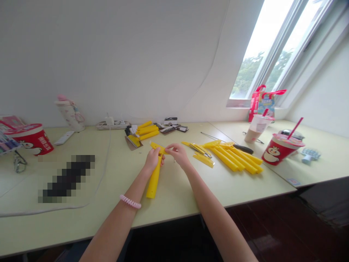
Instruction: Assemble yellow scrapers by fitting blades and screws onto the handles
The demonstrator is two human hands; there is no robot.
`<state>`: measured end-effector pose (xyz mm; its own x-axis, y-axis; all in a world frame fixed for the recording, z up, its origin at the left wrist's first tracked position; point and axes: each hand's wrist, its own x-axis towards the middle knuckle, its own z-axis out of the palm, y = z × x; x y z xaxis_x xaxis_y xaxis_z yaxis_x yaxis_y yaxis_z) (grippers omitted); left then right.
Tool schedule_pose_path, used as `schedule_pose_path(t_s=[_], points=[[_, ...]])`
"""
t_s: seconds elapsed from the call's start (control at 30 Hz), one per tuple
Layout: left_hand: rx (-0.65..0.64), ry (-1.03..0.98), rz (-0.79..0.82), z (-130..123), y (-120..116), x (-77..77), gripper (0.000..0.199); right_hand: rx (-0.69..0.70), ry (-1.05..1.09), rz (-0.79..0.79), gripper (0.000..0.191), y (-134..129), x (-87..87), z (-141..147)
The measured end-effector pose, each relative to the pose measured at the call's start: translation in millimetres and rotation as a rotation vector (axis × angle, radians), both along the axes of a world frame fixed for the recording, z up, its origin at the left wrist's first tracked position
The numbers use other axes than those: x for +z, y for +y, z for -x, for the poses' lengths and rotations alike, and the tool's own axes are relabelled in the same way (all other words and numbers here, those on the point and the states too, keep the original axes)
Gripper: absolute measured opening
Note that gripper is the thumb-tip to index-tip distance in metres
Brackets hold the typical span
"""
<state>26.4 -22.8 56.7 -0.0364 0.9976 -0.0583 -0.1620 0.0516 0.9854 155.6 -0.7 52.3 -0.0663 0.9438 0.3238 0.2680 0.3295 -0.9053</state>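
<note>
A yellow scraper-like tool (153, 181) with a wide head lies between my hands, its handle pointing toward the table's front edge. My left hand (153, 158) is closed round the neck of the tool. At the right end of its head, the fingers of my right hand (176, 153) are pinched together on the yellow edge. To the right lie loose yellow strips with blades (204, 159) and several yellow handles (229, 158) side by side. More yellow tools (148, 133) rest behind my left hand, near dark packets (174, 128).
A black-handled screwdriver (243, 149) lies behind the handles. Red cups (278, 150) stand right and far left, with a drink cup (256, 128) by the window. A white bottle (70, 114), power strip (113, 125) and cable line the wall. A pixelated dark object (68, 178) lies left.
</note>
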Motion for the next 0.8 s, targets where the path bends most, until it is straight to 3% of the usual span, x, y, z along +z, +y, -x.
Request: schedule_pose_path(t_s=[0.2, 0.33, 0.43, 0.53, 0.67, 0.8], points=[[0.004, 0.035, 0.009, -0.1, -0.2, -0.3, 0.016, 0.059, 0.183, 0.176, 0.019, -2.1, -0.8, 4.7], [0.088, 0.015, -0.011, 3.2, 1.1, 1.2, 0.016, 0.009, 0.221, 0.177, 0.025, 0.2, -3.4, 6.7], [0.227, -0.045, -0.035, 8.3, 1.6, 3.5, 0.017, -0.089, -0.002, 0.027, 0.021, 0.5, -10.4, 10.1], [0.324, -0.081, -0.072, 12.7, 1.4, 5.9, 0.017, -0.057, -0.281, -0.094, 0.017, -3.2, -18.9, 17.3], [0.327, -0.092, -0.093, 14.0, 1.6, 6.6, 0.017, 0.04, -0.545, -0.152, 0.014, -10.2, -25.0, 29.9], [0.29, -0.077, -0.09, 12.6, 3.1, 4.3, 0.019, 0.045, -0.66, -0.211, 0.018, -11.5, -26.4, 36.5]])
